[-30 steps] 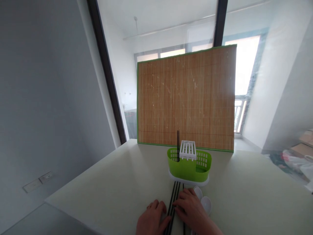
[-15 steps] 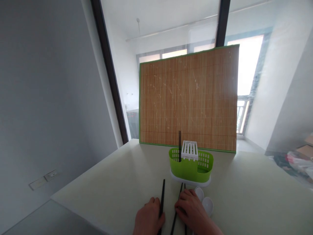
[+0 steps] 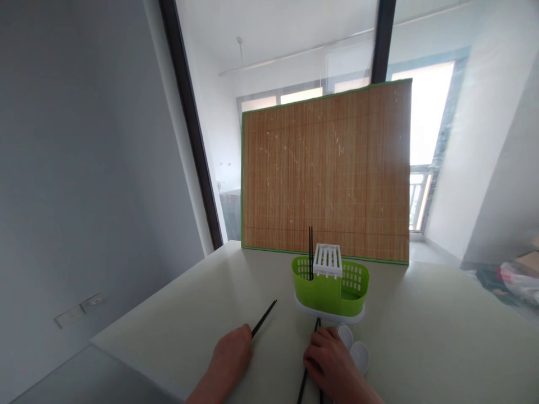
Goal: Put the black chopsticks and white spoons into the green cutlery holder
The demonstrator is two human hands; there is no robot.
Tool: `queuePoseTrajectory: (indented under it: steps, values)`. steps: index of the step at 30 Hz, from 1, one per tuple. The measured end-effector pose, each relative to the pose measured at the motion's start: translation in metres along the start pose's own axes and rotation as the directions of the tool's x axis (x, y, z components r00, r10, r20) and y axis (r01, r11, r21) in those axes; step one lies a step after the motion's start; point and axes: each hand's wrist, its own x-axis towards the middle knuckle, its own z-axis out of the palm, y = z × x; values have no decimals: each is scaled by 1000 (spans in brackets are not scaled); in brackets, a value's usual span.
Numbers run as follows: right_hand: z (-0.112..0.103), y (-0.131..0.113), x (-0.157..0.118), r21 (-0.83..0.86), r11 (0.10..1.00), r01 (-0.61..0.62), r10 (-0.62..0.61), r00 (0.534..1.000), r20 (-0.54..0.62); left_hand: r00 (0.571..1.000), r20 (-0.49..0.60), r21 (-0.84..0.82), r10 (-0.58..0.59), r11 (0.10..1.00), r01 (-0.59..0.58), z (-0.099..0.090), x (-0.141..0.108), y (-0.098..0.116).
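Observation:
My left hand is closed around a pair of black chopsticks, their tips pointing away and to the right. On the table, my right hand has its fingers curled over two more black chopsticks, whose ends show above and below the hand. Right beside it lie white spoons, bowls facing up, their handles mostly hidden. Just beyond is a green cutlery basket with a white base and a white slatted rack at its middle. Two thin black chopsticks stand upright in its left compartment.
The white table runs under everything. A bamboo mat with green edging stands upright at its back, in front of a glass partition. A grey wall rises on the left. Bags and boxes sit beyond the right edge.
My left hand has moved left with its chopsticks, which now lean more to the right. My right hand stays in nearly the same place, and the two chopsticks' far ends under it are closer together.

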Motion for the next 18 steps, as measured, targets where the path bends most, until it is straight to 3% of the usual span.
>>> queuePoseTrajectory:
  steps: [3,6,9,12,15,18]
  values:
    - [0,0,0,10,1000,-1,1,1000,-11,999,-44,-55,9,998,-11,-8,6,-2]
    - [0,1,0,39,999,-8,9,1000,-17,992,-109,-236,63,968,-88,-26,10,2]
    - [0,-2,-1,122,992,-27,30,999,-22,982,-163,-485,98,858,-167,-48,10,17]
    - [2,-7,-1,252,966,-55,66,997,-36,963,-252,-634,95,736,-238,-64,7,42]
    - [7,-14,2,324,939,-116,131,991,-25,921,-386,-669,40,676,-310,-65,3,68]
    - [13,-17,8,384,905,-183,202,979,-10,892,-452,-686,-26,649,-329,-55,-1,86]
